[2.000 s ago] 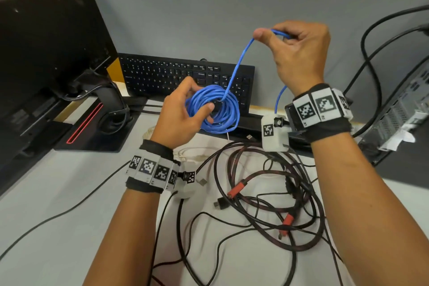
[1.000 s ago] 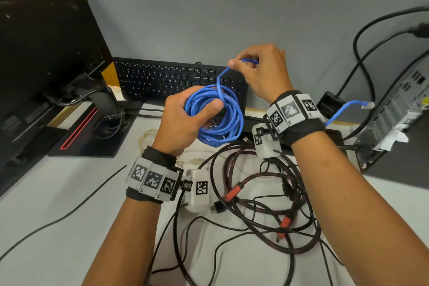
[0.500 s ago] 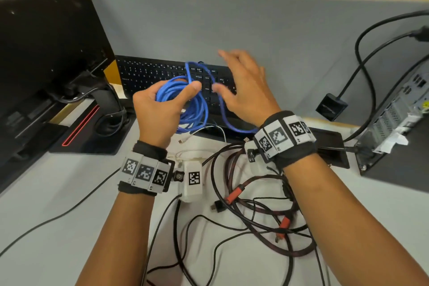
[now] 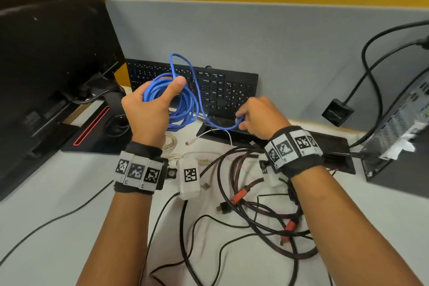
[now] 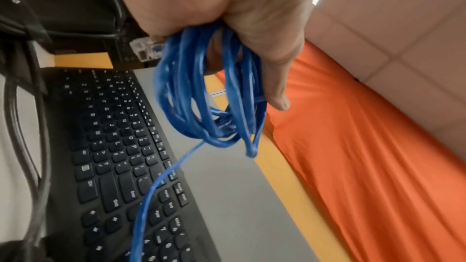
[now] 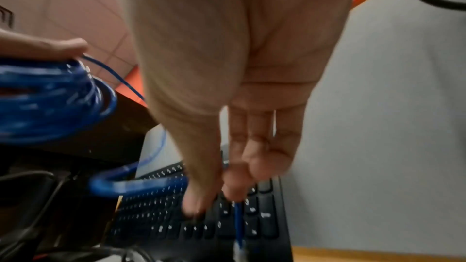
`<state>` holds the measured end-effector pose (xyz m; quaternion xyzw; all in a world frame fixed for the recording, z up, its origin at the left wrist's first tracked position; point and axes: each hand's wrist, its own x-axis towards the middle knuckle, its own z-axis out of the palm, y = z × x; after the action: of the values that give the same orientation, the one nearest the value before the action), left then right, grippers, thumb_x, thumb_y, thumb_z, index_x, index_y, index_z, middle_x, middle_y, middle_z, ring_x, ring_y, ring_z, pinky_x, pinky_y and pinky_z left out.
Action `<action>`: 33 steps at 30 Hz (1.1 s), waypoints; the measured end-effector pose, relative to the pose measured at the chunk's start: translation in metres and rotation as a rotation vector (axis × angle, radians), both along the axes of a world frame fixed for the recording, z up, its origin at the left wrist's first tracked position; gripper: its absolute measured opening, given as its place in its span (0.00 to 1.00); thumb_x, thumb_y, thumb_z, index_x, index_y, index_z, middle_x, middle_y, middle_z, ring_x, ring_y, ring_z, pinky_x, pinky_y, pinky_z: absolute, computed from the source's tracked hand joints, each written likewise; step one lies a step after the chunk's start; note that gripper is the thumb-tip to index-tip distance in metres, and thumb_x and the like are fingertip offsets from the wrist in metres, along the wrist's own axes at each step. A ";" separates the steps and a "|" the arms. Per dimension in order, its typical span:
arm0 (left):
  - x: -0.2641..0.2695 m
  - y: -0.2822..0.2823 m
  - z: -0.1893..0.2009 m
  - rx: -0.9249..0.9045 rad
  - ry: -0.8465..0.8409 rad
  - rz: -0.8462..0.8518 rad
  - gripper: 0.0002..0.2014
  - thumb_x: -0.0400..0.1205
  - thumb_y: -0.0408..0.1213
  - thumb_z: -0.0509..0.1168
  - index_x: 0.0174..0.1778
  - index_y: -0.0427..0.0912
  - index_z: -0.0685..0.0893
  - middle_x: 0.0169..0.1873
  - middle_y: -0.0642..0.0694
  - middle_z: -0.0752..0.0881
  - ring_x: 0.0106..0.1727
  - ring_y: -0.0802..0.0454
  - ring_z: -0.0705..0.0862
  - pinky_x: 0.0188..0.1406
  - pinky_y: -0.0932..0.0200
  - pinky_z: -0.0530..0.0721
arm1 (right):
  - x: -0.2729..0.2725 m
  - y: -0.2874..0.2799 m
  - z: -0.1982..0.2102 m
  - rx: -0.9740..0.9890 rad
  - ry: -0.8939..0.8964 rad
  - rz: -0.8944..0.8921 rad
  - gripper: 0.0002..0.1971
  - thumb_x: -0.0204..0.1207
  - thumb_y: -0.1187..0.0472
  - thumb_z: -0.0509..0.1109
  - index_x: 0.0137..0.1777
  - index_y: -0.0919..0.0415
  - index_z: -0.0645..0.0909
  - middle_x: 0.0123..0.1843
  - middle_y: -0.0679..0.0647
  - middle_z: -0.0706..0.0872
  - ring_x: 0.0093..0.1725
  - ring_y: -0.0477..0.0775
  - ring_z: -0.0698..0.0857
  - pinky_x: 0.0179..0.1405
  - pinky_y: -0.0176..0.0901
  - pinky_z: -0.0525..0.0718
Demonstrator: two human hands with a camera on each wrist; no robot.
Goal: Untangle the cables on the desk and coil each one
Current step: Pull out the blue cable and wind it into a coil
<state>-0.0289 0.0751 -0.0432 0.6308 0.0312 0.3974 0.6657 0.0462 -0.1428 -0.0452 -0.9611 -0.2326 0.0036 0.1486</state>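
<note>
My left hand (image 4: 148, 109) grips a coil of blue cable (image 4: 183, 104) above the desk, thumb over the loops; the left wrist view shows the blue coil (image 5: 201, 97) hanging from my curled fingers (image 5: 274, 79). A loose blue strand runs from the coil down to my right hand (image 4: 257, 118), which pinches the cable near its clear plug end (image 6: 238, 246) between thumb and fingers (image 6: 199, 204). On the desk below lies a tangle of black and red-braided cables (image 4: 262, 211) with orange plugs, plus a white cable (image 4: 209, 134).
A black keyboard (image 4: 222, 90) leans against the grey partition (image 4: 278, 42) behind my hands. A monitor on its stand (image 4: 51, 72) fills the left. A computer case (image 4: 399, 137) with black leads stands at the right. A thin black wire (image 4: 58, 218) crosses the desk at the left.
My right hand went from holding the strand high, to spread open beside the coil, to low and right, pinching the cable end. My left hand shifted left with the coil.
</note>
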 end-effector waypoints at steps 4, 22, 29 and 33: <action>0.000 0.000 0.002 -0.146 -0.017 -0.047 0.13 0.72 0.46 0.81 0.46 0.42 0.91 0.34 0.50 0.91 0.29 0.59 0.85 0.28 0.68 0.80 | 0.012 -0.008 -0.005 0.089 -0.054 -0.025 0.10 0.79 0.65 0.76 0.58 0.60 0.92 0.54 0.58 0.92 0.53 0.59 0.87 0.59 0.53 0.86; 0.001 -0.059 -0.006 -0.318 0.110 -0.309 0.14 0.70 0.50 0.81 0.45 0.45 0.92 0.39 0.40 0.85 0.32 0.46 0.75 0.32 0.55 0.75 | 0.015 0.019 0.015 1.180 0.031 -0.247 0.09 0.79 0.62 0.77 0.36 0.53 0.90 0.36 0.54 0.93 0.35 0.51 0.94 0.50 0.54 0.93; 0.003 -0.055 -0.010 -0.221 0.017 -0.296 0.19 0.75 0.44 0.78 0.55 0.36 0.88 0.30 0.55 0.86 0.25 0.63 0.79 0.24 0.68 0.77 | 0.010 0.017 0.015 1.111 0.137 -0.068 0.03 0.78 0.67 0.77 0.43 0.63 0.92 0.39 0.60 0.93 0.37 0.55 0.93 0.39 0.44 0.91; 0.005 -0.032 -0.006 -0.271 -0.047 -0.196 0.12 0.77 0.43 0.78 0.50 0.41 0.89 0.31 0.55 0.87 0.27 0.62 0.83 0.27 0.67 0.81 | 0.008 -0.004 0.001 0.842 0.050 0.052 0.06 0.79 0.70 0.75 0.52 0.64 0.92 0.45 0.58 0.93 0.39 0.45 0.87 0.41 0.34 0.84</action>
<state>-0.0239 0.0435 -0.0494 0.5259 0.0071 0.3373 0.7808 0.0538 -0.1471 -0.0446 -0.8098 -0.2343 -0.0646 0.5339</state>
